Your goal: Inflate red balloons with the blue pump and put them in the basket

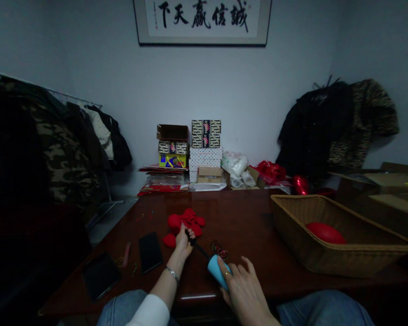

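Note:
A balloon hand pump with a light blue barrel (217, 270) and a thin black rod slants across the table's front. My right hand (240, 283) is wrapped round the barrel, thumb on top, some fingers raised. The rod's far black end is in my left hand (184, 241), closed on it. Just beyond that hand lies a heap of red balloons (188, 219), limp on the table; whether one touches the pump's end is hidden by my fingers. A small tangle of coloured bands or cords (219, 250) lies near the rod.
On the right stands a wicker basket (313, 258) with a rounded red balloon (325, 232) inside. Left of my arm lie a black phone-like slab (150, 251), a dark tablet-like slab (101, 275) and a reddish strip (126, 254). Stacked boxes (206, 156) stand behind the table (248, 217).

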